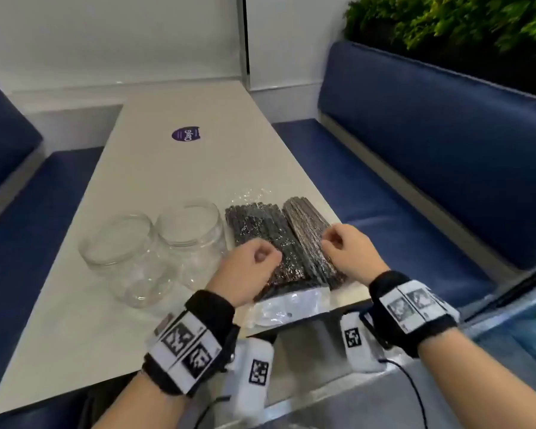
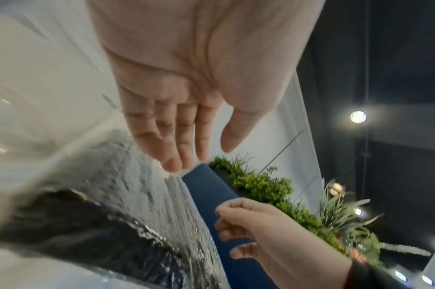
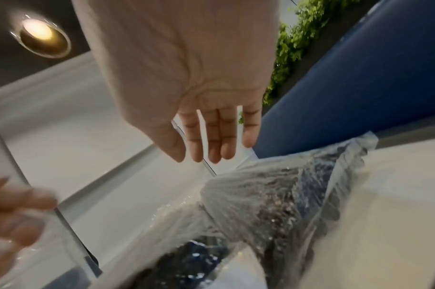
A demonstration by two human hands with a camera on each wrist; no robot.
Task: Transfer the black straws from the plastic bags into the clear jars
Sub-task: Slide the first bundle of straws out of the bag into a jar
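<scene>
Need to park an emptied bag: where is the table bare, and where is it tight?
Bare: the far table between the purple sticker and the jars, and the near-left corner in front of the jars. Crowded: the near-right edge, where both straw bags lie under both hands, beside the jars.

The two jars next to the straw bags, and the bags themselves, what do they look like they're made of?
The jars: clear and glossy, glass or hard plastic, it's hard to say which; the table shows through the walls, and the rims are threaded. The bags: thin clear plastic film, crinkled and glinting over the black straws.
</scene>
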